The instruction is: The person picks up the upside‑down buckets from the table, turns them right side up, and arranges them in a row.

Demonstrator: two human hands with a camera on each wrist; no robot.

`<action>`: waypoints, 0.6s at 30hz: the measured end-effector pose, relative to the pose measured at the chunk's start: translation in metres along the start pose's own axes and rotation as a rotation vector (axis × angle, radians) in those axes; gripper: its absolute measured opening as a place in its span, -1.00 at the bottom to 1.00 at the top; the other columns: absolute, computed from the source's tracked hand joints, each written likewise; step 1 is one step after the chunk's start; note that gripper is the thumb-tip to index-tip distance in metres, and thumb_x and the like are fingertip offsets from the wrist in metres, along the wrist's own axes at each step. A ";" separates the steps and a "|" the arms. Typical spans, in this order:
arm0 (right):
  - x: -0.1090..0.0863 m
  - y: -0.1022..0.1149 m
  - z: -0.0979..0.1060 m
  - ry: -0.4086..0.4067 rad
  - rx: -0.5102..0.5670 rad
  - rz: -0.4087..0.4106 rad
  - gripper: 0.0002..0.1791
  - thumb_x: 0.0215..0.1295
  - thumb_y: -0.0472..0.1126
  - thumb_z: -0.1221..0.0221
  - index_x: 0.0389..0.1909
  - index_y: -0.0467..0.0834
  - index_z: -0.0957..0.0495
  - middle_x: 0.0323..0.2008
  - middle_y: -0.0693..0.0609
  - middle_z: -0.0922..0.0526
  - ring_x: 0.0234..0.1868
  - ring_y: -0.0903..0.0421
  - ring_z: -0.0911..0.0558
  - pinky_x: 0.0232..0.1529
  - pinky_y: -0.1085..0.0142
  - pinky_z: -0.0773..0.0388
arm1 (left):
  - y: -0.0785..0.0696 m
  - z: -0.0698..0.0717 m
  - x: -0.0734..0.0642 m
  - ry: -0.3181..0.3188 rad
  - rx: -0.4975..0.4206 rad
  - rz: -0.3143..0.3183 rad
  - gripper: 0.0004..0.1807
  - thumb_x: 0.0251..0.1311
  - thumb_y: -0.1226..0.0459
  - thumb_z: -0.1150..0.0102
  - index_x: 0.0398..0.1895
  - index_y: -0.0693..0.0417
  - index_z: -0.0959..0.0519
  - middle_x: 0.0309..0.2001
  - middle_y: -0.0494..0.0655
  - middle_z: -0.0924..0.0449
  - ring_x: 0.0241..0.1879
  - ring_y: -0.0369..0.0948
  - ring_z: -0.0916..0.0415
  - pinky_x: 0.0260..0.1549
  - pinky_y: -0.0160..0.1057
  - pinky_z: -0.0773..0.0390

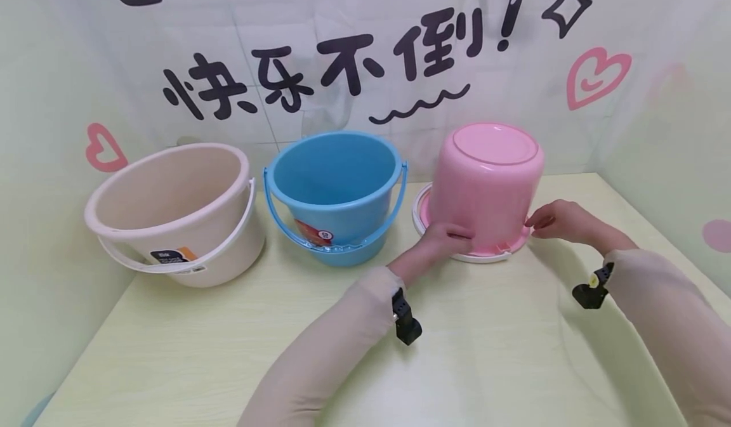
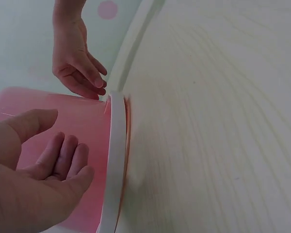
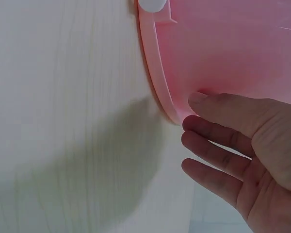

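A pink bucket (image 1: pixel 485 186) stands upside down on the table at the right, its rim down. Its white handle (image 1: pixel 422 214) lies around the rim. My left hand (image 1: pixel 442 244) is at the bucket's front left side, and in the left wrist view its loosely bent fingers (image 2: pixel 63 158) hold nothing. On the other side, my right hand (image 1: pixel 562 219) is beside the rim. The right wrist view shows the thumb (image 3: pixel 228 108) close to the pink wall and the other fingers spread loosely below; whether the thumb touches is unclear.
A blue bucket (image 1: pixel 337 224) stands upright in the middle, its handle hanging in front. To its left is a beige bucket (image 1: pixel 228 256), also upright, with a white handle. The pale wooden table (image 1: pixel 457 351) meets a wall with a printed sheet (image 1: pixel 354 110) behind.
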State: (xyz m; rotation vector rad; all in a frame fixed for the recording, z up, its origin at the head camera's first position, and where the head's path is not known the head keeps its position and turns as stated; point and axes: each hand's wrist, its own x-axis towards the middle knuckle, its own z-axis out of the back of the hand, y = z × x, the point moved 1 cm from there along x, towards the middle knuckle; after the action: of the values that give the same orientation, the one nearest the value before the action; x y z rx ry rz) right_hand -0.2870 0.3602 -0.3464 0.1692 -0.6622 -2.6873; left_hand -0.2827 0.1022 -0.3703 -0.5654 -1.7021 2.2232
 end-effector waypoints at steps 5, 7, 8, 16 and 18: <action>0.008 -0.007 -0.002 0.043 0.009 -0.022 -0.81 0.02 -0.40 -0.28 -0.30 -0.36 -0.62 -0.35 -0.15 -0.65 -0.30 -0.04 -0.61 -0.27 0.20 -0.57 | 0.002 -0.004 0.004 0.032 0.184 -0.070 -0.67 0.01 0.43 -0.26 -0.09 0.28 -0.58 -0.23 -0.01 -0.60 -0.25 -0.26 -0.51 -0.33 -0.45 -0.50; 0.010 -0.010 -0.003 0.061 0.010 -0.032 -0.81 0.02 -0.39 -0.29 -0.30 -0.36 -0.61 -0.36 -0.15 -0.65 -0.31 -0.03 -0.61 -0.27 0.20 -0.57 | 0.003 -0.005 0.005 0.043 0.280 -0.107 -0.66 -0.01 0.43 -0.29 -0.10 0.29 -0.58 -0.23 -0.02 -0.60 -0.27 -0.28 -0.48 -0.33 -0.48 -0.48; 0.011 -0.011 -0.004 0.069 0.014 -0.035 -0.81 0.02 -0.39 -0.28 -0.30 -0.36 -0.61 -0.36 -0.15 -0.65 -0.32 -0.03 -0.61 -0.27 0.21 -0.57 | 0.004 -0.006 0.007 0.052 0.325 -0.132 -0.68 -0.02 0.44 -0.29 -0.12 0.29 -0.59 -0.27 -0.04 -0.60 -0.31 -0.29 -0.46 -0.36 -0.49 -0.45; 0.017 -0.022 -0.008 0.080 0.024 -0.048 -0.83 0.01 -0.44 -0.27 -0.31 -0.36 -0.61 -0.39 -0.12 -0.64 -0.35 0.05 -0.57 -0.33 0.31 -0.52 | 0.008 -0.010 0.011 0.161 0.695 -0.280 -0.85 -0.04 0.52 -0.19 -0.64 0.20 -0.47 -0.68 -0.18 -0.15 -0.58 -0.32 -0.13 -0.61 -0.49 -0.15; 0.017 -0.023 -0.009 0.069 0.021 -0.056 -0.84 0.01 -0.46 -0.25 -0.32 -0.35 -0.61 -0.40 -0.09 -0.64 -0.36 0.06 -0.56 -0.32 0.30 -0.52 | 0.007 -0.011 0.010 0.156 0.764 -0.289 -0.78 -0.04 0.55 -0.11 -0.68 0.14 -0.40 -0.68 -0.19 -0.14 -0.59 -0.32 -0.11 -0.60 -0.48 -0.14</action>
State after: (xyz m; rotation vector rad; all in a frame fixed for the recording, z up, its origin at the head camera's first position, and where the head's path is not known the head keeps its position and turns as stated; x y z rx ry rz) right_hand -0.3082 0.3691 -0.3661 0.2884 -0.6740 -2.7147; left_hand -0.2860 0.1142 -0.3812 -0.2640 -0.6992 2.2963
